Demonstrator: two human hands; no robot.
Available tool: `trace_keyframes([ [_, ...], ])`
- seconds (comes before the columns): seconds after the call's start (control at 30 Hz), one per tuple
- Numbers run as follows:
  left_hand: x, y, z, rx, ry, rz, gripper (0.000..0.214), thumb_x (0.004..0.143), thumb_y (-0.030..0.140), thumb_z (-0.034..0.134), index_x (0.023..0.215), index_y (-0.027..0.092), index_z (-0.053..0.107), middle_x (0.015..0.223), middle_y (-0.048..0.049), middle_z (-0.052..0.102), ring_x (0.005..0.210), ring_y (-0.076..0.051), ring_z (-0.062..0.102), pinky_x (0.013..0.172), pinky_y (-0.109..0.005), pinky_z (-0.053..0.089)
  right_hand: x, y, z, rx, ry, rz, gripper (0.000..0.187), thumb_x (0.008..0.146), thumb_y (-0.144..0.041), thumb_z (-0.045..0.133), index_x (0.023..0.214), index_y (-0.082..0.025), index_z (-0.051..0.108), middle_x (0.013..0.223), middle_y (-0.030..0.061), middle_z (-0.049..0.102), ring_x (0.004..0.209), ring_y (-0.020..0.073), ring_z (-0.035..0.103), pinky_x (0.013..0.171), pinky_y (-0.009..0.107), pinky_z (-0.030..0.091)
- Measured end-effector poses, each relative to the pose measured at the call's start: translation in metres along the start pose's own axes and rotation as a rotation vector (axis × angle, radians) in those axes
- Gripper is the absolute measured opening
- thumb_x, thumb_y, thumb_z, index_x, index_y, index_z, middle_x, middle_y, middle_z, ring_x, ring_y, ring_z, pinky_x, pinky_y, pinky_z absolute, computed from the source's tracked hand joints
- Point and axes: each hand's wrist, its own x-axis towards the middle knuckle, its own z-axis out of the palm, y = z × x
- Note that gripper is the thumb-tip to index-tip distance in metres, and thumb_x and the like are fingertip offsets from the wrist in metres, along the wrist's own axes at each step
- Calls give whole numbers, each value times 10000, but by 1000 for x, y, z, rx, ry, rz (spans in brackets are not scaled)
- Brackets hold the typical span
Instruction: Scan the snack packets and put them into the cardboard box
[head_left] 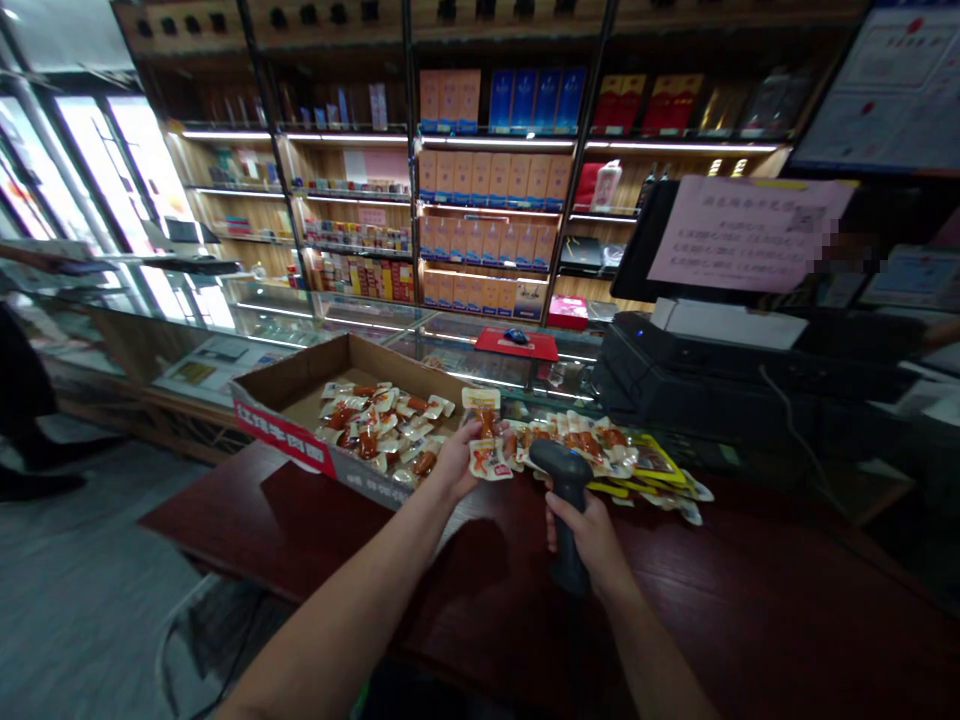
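Note:
My left hand (459,458) holds up two small snack packets (484,435) with orange-red contents, just right of an open cardboard box (296,395). My right hand (592,535) grips the handle of a dark barcode scanner (564,480), whose head points toward the packets. Several more of the same packets (379,430) lie loose in the box. A row of packets (600,445) and some yellow-edged ones (660,465) lie spread on the dark red counter (750,600) beyond the scanner.
A black till with a screen (720,330) and a pink paper notice (742,235) stands at the right. Glass display cases (300,320) run behind the counter, and lit shelves of boxed goods (487,200) fill the back wall. A person's dark legs (22,400) are at far left.

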Motion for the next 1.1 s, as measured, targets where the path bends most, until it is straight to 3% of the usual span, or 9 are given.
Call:
trace_keyframes([
  [0.17, 16, -38, -39, -43, 71, 92, 346, 826, 207, 531, 1168, 181, 488, 962, -101, 672, 845, -234, 664, 810, -449, 494, 0, 1, -2, -2, -9, 20, 519, 576, -445, 746, 946, -140, 546, 496, -53, 553, 362, 114, 507, 337, 232, 433],
  [0.3, 18, -44, -62, -40, 170, 18, 377, 860, 421, 498, 1154, 185, 510, 889, -90, 674, 765, -217, 664, 750, -432, 511, 0, 2, -2, 13, 11, 14, 514, 574, -439, 751, 937, -137, 549, 492, -55, 550, 355, 107, 500, 329, 221, 417],
  [0.43, 15, -41, -67, -135, 98, -116, 544, 853, 601, 351, 1093, 159, 556, 829, -104, 664, 731, -231, 655, 665, -400, 513, 1, 4, -1, 6, 16, 16, 501, 571, -434, 752, 923, -138, 552, 482, -59, 548, 346, 105, 494, 326, 223, 419],
  [0.57, 17, -42, -71, -161, 78, -203, 404, 889, 437, 357, 1004, 121, 581, 758, -107, 647, 622, -203, 630, 530, -309, 474, 1, 5, 1, -3, 9, 36, 488, 576, -410, 747, 929, -138, 548, 481, -62, 545, 345, 101, 489, 323, 221, 421],
  [0.7, 19, -45, -76, -97, 102, -230, 215, 817, 207, 488, 938, 63, 593, 720, -101, 634, 550, -144, 588, 490, -244, 441, -2, 3, 4, 4, 13, 22, 448, 610, -390, 726, 936, -139, 549, 488, -63, 544, 353, 95, 489, 333, 213, 424],
  [0.83, 19, -51, -76, 48, 119, -89, 209, 697, 105, 660, 893, 55, 608, 703, -60, 634, 559, -118, 588, 555, -231, 474, -2, 3, 4, -8, 13, 26, 444, 610, -400, 722, 929, -142, 551, 488, -62, 546, 355, 100, 494, 334, 216, 424],
  [1.0, 22, -60, -72, 212, 218, 152, 343, 644, 230, 753, 920, 129, 575, 760, -44, 662, 613, -146, 621, 582, -259, 494, 2, 7, 0, -21, -15, 42, 486, 593, -416, 732, 945, -140, 543, 490, -63, 545, 363, 108, 503, 336, 226, 434],
  [1.1, 25, -63, -73, 270, 237, 205, 408, 658, 264, 732, 1005, 143, 554, 835, -67, 675, 675, -171, 643, 619, -281, 503, 3, 7, 0, -32, -11, 41, 494, 588, -421, 733, 950, -140, 547, 496, -61, 544, 364, 111, 509, 336, 230, 438],
])
